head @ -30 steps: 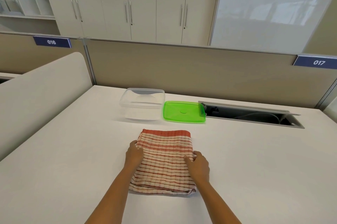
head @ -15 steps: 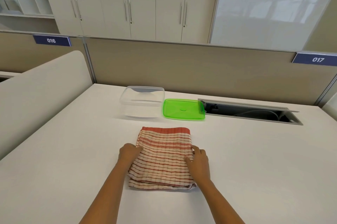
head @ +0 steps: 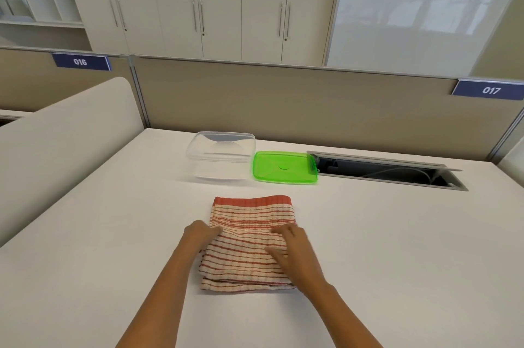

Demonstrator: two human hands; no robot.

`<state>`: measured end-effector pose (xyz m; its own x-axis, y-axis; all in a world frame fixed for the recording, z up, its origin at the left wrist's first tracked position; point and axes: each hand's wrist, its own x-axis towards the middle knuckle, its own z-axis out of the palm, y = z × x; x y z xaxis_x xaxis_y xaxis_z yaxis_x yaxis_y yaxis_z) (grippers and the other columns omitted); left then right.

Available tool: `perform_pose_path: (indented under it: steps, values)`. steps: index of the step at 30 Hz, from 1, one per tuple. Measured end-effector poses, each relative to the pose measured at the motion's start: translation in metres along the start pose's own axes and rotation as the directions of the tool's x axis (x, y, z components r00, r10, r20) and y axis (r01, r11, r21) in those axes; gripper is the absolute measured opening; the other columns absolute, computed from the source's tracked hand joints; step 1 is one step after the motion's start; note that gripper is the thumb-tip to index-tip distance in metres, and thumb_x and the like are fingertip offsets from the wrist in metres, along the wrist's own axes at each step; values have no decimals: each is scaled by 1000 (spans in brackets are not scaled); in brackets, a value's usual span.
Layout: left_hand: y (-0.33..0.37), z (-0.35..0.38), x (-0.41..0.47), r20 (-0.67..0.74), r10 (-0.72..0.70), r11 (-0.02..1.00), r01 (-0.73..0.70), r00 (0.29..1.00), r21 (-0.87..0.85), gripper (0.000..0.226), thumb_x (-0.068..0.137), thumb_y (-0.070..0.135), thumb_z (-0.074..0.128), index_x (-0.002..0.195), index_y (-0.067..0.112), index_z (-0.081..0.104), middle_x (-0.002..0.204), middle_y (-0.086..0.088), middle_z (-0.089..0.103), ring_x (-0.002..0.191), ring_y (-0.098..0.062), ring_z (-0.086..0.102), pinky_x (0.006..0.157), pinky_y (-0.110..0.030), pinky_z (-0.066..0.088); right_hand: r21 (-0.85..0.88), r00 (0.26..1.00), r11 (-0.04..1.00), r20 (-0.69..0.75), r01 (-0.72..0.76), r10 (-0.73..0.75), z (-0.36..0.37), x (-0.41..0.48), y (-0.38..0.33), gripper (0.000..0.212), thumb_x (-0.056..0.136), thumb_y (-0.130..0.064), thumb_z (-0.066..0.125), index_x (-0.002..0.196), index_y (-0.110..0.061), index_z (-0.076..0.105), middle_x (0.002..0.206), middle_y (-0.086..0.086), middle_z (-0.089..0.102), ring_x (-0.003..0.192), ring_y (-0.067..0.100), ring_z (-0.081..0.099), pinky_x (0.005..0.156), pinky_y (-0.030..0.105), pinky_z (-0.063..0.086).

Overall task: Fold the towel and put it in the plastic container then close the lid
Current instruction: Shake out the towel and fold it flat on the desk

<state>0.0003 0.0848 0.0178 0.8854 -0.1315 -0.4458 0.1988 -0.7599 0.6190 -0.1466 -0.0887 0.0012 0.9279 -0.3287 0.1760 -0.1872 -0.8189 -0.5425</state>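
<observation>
Fingers [head: 279, 230] of the right hand [head: 295, 254] lie spread and flat on the right part of the folded towel [head: 249, 234], pressing down on the cloth rather than closing around it. On the other side, the left hand [head: 198, 235] sits at the towel's left edge with its fingers curled toward the cloth; whether they pinch the edge or only rest against it cannot be told from this angle. Both bare forearms reach up from the bottom of the frame. The towel, white with red stripes and a solid red band along its far edge, lies in a layered rectangle at the centre of the frame on the white surface [head: 397, 234], its near edge showing stacked folds. Above it, toward the middle of the frame, stands the clear plastic container [head: 221, 159], open and holding nothing that can be seen. Just beside the container on its right lies the green lid [head: 285, 167], flat on the surface and apart from the towel. To the right of the lid, a cable slot [head: 388, 173] is sunk into the surface with its metal flap raised. A beige partition [head: 283, 101] runs behind the surface, carrying blue labels marked 016 [head: 80, 61] at the upper left and 017 [head: 490, 90] at the right.
</observation>
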Motion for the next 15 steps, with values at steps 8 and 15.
perform_pose_path:
  steps: [8, 15]
  values:
    - [-11, 7, 4, -70, 0, 999, -3, 998, -41, 50, 95, 42, 39, 111, 0, 60, 113, -16, 67, 102, -30, 65, 92, -38, 53, -115, 864, 880, 285, 461, -415, 18, -22, -12, 43, 88, -41, 56, 125, -20, 56, 123, 1, 60, 109, 20, 52, 93, 29, 45]
    - [-17, 5, 9, -57, -50, 984, 40, 997, -172, 58, 96, 48, 25, 116, 1, 54, 115, -18, 64, 104, -31, 63, 94, -42, 51, -54, 878, 899, 248, 434, -409, 18, -14, -29, 46, 92, -48, 43, 126, -20, 58, 126, 0, 60, 112, 16, 53, 89, 19, 38]
